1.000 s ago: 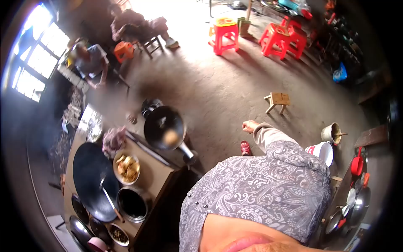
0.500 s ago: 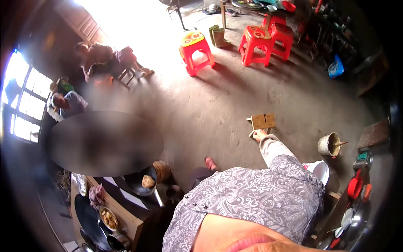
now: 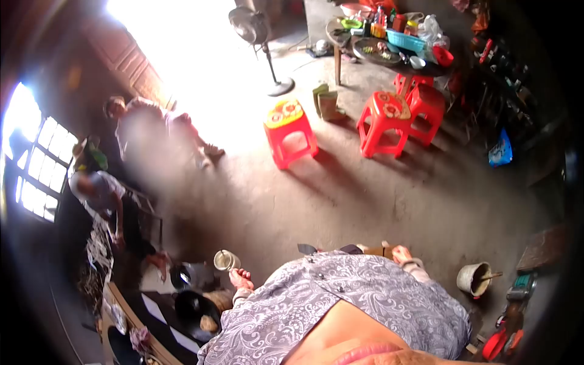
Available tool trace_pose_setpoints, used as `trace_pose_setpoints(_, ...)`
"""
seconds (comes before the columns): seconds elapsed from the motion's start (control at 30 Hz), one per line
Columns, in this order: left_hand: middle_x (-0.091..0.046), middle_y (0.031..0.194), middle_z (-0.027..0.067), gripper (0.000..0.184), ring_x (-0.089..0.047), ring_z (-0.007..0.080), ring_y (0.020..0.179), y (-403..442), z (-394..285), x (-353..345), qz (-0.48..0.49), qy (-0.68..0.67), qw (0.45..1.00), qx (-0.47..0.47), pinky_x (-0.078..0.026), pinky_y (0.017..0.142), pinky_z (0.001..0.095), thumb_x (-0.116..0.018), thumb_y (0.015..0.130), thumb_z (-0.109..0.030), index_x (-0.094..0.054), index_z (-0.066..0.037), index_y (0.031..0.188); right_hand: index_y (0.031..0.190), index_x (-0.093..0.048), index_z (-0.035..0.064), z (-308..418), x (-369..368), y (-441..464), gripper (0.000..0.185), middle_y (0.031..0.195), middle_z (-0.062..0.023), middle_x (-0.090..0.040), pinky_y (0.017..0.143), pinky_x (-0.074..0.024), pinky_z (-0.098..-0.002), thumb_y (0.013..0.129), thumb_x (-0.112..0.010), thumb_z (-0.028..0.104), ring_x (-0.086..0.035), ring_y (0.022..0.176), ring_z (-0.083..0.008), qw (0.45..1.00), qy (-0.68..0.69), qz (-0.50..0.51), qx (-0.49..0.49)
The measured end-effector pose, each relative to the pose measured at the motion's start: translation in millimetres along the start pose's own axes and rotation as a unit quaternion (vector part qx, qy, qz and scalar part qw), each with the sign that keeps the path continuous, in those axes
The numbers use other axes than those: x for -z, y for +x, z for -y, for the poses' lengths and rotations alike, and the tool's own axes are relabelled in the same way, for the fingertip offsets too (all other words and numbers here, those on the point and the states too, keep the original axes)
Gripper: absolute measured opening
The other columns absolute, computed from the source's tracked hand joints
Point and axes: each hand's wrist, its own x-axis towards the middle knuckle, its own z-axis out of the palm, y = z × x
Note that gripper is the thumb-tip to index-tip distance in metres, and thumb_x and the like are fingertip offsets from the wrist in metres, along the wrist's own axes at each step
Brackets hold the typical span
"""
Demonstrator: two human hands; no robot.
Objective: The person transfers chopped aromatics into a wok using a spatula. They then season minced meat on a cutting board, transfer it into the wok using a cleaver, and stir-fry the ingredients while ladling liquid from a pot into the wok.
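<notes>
Floor [image 3: 365, 201], stick [image 3: 491, 275] in bucket [image 3: 466, 279], right hand [image 3: 401, 254] gripping wooden stool [image 3: 377, 250], left hand [image 3: 241, 280] grip unclear

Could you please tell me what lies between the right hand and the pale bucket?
Bare floor, in the head view, between the right hand and the pale bucket.

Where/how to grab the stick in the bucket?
Probably the free end of the stick, right hand coming from above: that end juts past the rim of the bucket, exposed, while the other is hidden inside.
</notes>
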Motion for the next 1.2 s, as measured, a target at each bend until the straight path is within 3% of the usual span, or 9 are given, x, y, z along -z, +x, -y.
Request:
trace_pose_setpoints(0.1, -0.039, 0.064, -0.0022, 0.011, -0.035, 0.0104, 0.052, 35.5, 14.0, -141.6, 0.078, 0.045, 0.996, 0.006, -0.031, 0.045, 0.0254, -0.045, 0.092, -0.018, -0.045, -0.018, 0.082, 0.072, -0.056, 0.001, -36.6, 48.2, 32.7, 0.015, 0.056, -0.008, -0.055, 0.044, -0.0427, -0.0383, 0.079, -0.057, 0.014, -0.056, 0.05, -0.0204, 0.954, -0.075, -0.142, -0.252)
trace_pose_setpoints(0.17, -0.04, 0.065, -0.0031, 0.016, -0.038, 0.0102, 0.054, 29.9, 21.7, -233.9, 0.165, 0.071, 0.984, 0.003, -0.032, 0.047, 0.0253, -0.044, 0.096, -0.026, -0.045, -0.017, 0.083, 0.066, -0.058, 0.0018, -63.1, 87.2, 62.8, 0.019, 0.062, -0.0109, -0.06, 0.052, -0.0459, -0.0434, 0.074, -0.057, 0.018, -0.06, 0.058, -0.0255, 0.93, -0.294, -0.033, -0.217)
trace_pose_setpoints(0.27, -0.041, 0.066, -0.0024, 0.023, -0.038, 0.0096, 0.055, 49.7, 59.4, -339.2, 0.276, 0.082, 0.958, 0.0, -0.032, 0.048, 0.0253, -0.044, 0.098, -0.032, -0.045, -0.016, 0.082, 0.066, -0.057, 0.0047, -37.5, 128.8, 107.0, 0.021, 0.059, -0.0085, -0.056, 0.049, -0.0429, -0.0408, 0.078, -0.055, 0.022, -0.056, 0.054, -0.023, 0.941, -0.238, -0.039, -0.237)
trace_pose_setpoints(0.57, -0.042, 0.067, -0.0022, 0.022, -0.036, 0.0067, 0.053, 19.8, 113.7, -590.0, 0.344, 0.143, 0.926, 0.062, -0.032, 0.046, 0.021, -0.049, 0.096, -0.033, -0.049, -0.013, 0.089, 0.069, -0.054, 0.0112, 167.1, 204.0, 396.5, 0.027, 0.049, -0.0019, -0.044, 0.037, -0.0322, -0.0322, 0.09, -0.05, 0.029, -0.042, 0.04, -0.0139, 0.974, 0.1, -0.158, 0.125)
trace_pose_setpoints(0.8, -0.044, 0.066, -0.0025, 0.023, -0.038, 0.0056, 0.051, 0.1, 109.4, -747.7, 0.384, 0.281, 0.875, 0.088, -0.031, 0.045, 0.0204, -0.048, 0.097, -0.033, -0.049, -0.012, 0.089, 0.093, -0.054, 0.0089, 363.8, 279.4, 627.6, 0.008, 0.065, -0.0017, -0.052, 0.044, -0.0409, -0.0272, 0.091, -0.047, 0.011, -0.05, 0.049, -0.0108, 0.967, -0.003, -0.189, 0.17)
trace_pose_setpoints(0.83, -0.043, 0.065, -0.0026, 0.024, -0.038, 0.0055, 0.051, -1.1, 109.6, -774.6, 0.388, 0.313, 0.864, 0.076, -0.031, 0.044, 0.0206, -0.047, 0.097, -0.033, -0.049, -0.012, 0.088, 0.096, -0.056, 0.0092, 335.8, 290.3, 698.8, 0.009, 0.068, -0.0013, -0.053, 0.05, -0.0441, -0.0267, 0.091, -0.048, 0.011, -0.052, 0.053, -0.0106, 0.888, -0.104, -0.272, 0.356)
trace_pose_setpoints(0.9, -0.043, 0.063, -0.003, 0.025, -0.038, 0.0052, 0.05, 10.2, 107.9, -818.6, 0.41, 0.346, 0.842, 0.061, -0.03, 0.044, 0.0209, -0.047, 0.097, -0.034, -0.049, -0.011, 0.087, 0.099, -0.058, 0.009, 425.6, 288.6, 684.0, 0.011, 0.071, -0.0003, -0.053, 0.053, -0.0457, -0.0264, 0.09, -0.051, 0.012, -0.053, 0.058, -0.0091, 0.927, -0.045, -0.298, 0.225)
trace_pose_setpoints(1.07, -0.044, 0.063, -0.0043, 0.028, -0.038, 0.0044, 0.051, 41.7, 125.7, -922.2, 0.458, 0.377, 0.802, 0.07, -0.029, 0.045, 0.0201, -0.045, 0.098, -0.034, -0.05, -0.011, 0.083, 0.103, -0.057, 0.0107, 511.0, 327.8, 758.1, 0.019, 0.084, -0.0141, -0.059, 0.071, -0.0485, -0.0406, 0.084, -0.057, 0.011, -0.059, 0.082, -0.0349, 0.834, -0.257, -0.391, 0.292)
trace_pose_setpoints(1.2, -0.044, 0.064, -0.0043, 0.027, -0.037, 0.0041, 0.051, 50.2, 132.6, -1007.0, 0.493, 0.421, 0.758, 0.076, -0.029, 0.045, 0.0202, -0.046, 0.098, -0.034, -0.051, -0.01, 0.085, 0.109, -0.055, 0.0107, 549.6, 373.8, 827.9, 0.035, 0.102, -0.0142, -0.055, 0.084, -0.0436, -0.0408, 0.076, -0.06, 0.0, -0.053, 0.097, -0.0335, 0.803, -0.303, -0.414, 0.304)
